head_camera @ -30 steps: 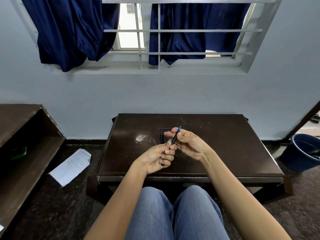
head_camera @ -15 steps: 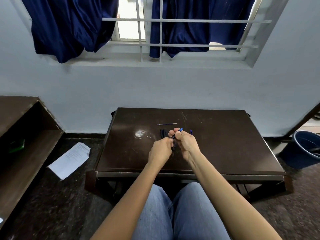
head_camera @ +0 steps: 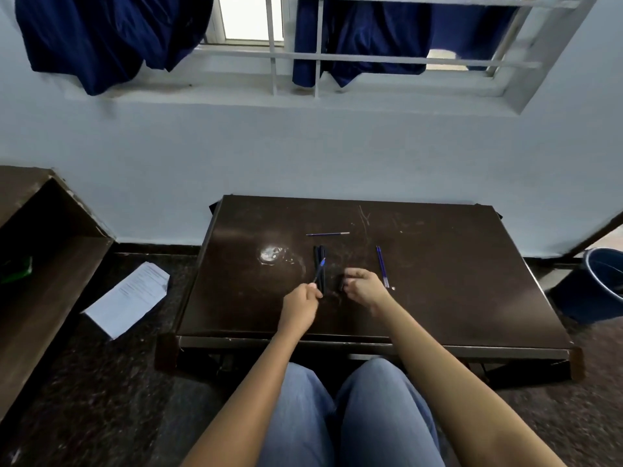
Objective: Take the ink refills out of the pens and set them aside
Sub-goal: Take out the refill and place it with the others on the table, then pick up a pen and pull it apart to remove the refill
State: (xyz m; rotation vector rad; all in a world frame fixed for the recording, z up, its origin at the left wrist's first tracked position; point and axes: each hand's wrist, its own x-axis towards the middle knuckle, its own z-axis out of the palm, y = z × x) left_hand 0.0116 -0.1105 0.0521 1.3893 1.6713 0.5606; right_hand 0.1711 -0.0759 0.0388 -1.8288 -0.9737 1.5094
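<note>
My left hand point(head_camera: 301, 304) pinches a thin refill with a blue tip point(head_camera: 320, 270) that slants up and to the right over the dark brown table point(head_camera: 438, 298). My right hand point(head_camera: 366, 287) is closed on a short dark pen part point(head_camera: 342, 284), mostly hidden by the fingers. The hands are a little apart. Black pen barrels point(head_camera: 319, 256) lie side by side just beyond my left hand. To the right of my right hand lie two blue refills point(head_camera: 381, 264). Another refill point(head_camera: 327, 234) lies crosswise farther back.
A shiny patch point(head_camera: 271, 254) marks the table left of the barrels. White paper point(head_camera: 129, 298) lies on the floor to the left beside a wooden shelf point(head_camera: 50, 271). A blue bucket point(head_camera: 603, 284) stands at the right. The wall and a barred window are behind the table.
My hands held one pen together; they have since pulled apart. The left hand keeps the blue-tipped refill and the right keeps the dark part. My view has tilted down.
</note>
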